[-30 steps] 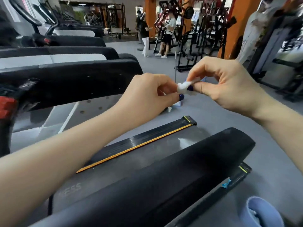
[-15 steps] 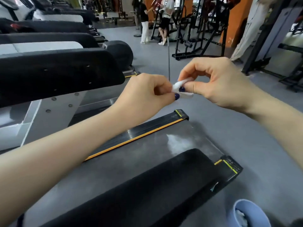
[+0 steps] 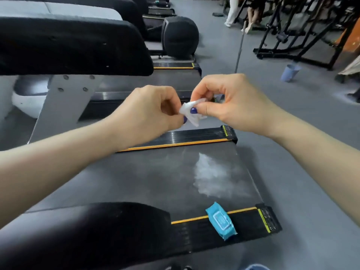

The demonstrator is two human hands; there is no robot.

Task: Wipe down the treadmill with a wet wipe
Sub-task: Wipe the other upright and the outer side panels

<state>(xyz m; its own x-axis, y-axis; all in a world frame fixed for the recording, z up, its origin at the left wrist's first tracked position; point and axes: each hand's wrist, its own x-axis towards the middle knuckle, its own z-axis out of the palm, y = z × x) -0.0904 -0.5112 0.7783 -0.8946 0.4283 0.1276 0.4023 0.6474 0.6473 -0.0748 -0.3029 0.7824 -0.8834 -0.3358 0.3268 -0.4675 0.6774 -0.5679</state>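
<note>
The left hand (image 3: 150, 112) and right hand (image 3: 231, 106) both pinch a small white wet wipe (image 3: 191, 112) above the treadmill (image 3: 155, 178).

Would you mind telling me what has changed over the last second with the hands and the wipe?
The view has tipped downward, bringing the blue wipe pack on the treadmill's side rail into sight. The wet wipe looks slightly more opened out. Both the left hand and the right hand still pinch it above the belt; nothing has been let go.
</note>
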